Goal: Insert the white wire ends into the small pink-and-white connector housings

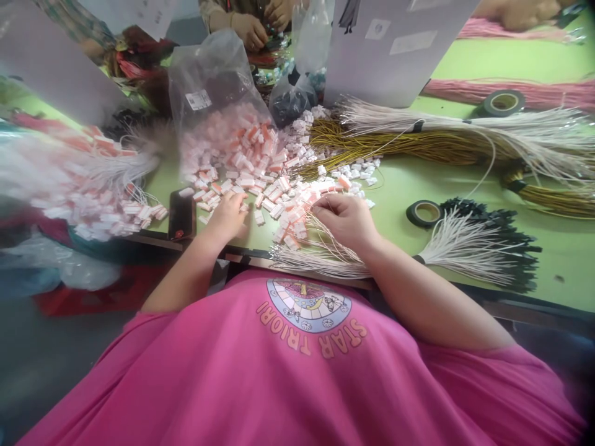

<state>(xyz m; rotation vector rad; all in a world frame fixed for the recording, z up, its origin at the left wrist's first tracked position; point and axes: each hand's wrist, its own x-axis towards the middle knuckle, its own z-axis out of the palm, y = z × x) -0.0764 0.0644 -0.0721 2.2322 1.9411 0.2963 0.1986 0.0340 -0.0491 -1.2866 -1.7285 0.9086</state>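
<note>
My right hand (346, 220) is closed in a pinch over the near edge of the connector pile. Thin white wires (332, 241) run from its fingertips toward a bundle along the table edge. My left hand (227, 217) reaches to the front of the loose white and orange plastic connector housings (246, 179), fingers apart and slightly bent. No housing shows in it, though its fingertips are partly blurred. One housing (259, 217) lies just right of it. More housings (295, 226) with wires lie in front of my right hand.
A phone (181, 214) lies left of my left hand. Behind stands a clear plastic bag (214, 87) of housings. Bundles of white (465, 121) and yellow wires (395, 145), tape rolls (425, 214) and a black-ended wire bundle (474, 248) lie right. Other people's hands (251, 31) work beyond.
</note>
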